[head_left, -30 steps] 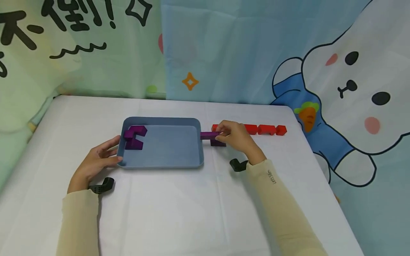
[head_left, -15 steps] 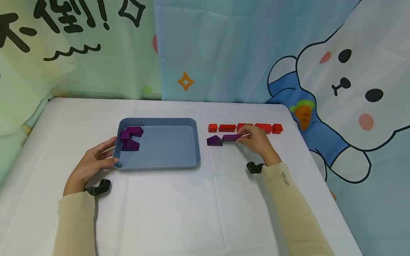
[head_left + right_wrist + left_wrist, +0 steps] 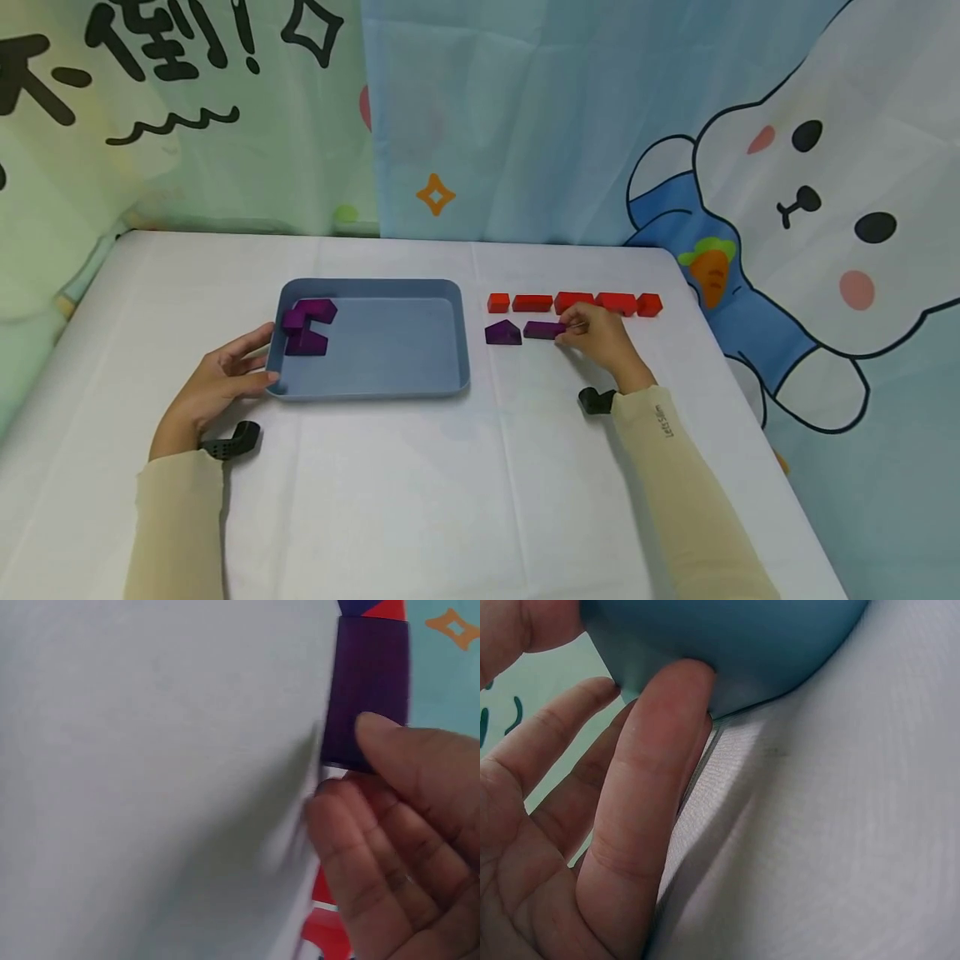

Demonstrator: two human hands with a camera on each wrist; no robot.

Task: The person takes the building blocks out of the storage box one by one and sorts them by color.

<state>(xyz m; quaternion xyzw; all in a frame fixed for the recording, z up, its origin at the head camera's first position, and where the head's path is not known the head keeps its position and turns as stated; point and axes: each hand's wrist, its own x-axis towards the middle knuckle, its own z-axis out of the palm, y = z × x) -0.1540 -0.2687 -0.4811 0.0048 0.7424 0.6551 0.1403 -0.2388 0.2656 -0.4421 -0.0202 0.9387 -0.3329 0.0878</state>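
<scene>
My left hand is at the left end of a shallow blue-grey tray. Its extended fingers touch the tray's outer wall, seen close up in the left wrist view with the thumb against it. Inside the tray's left end sit several purple blocks, grouped together. Right of the tray, my right hand pinches the right end of a flat oblong purple block. The right wrist view has the thumb on that block. A pointed purple block lies just left of the pinched one.
Behind the purple pieces runs a row of several red blocks, partly overlapped by my right hand. A white cloth covers the table. Printed curtains hang behind its far edge.
The right hand has carried the oblong purple block from the tray's right edge rightward, beside the pointed one, by half a second ago. The left hand has stayed at the tray.
</scene>
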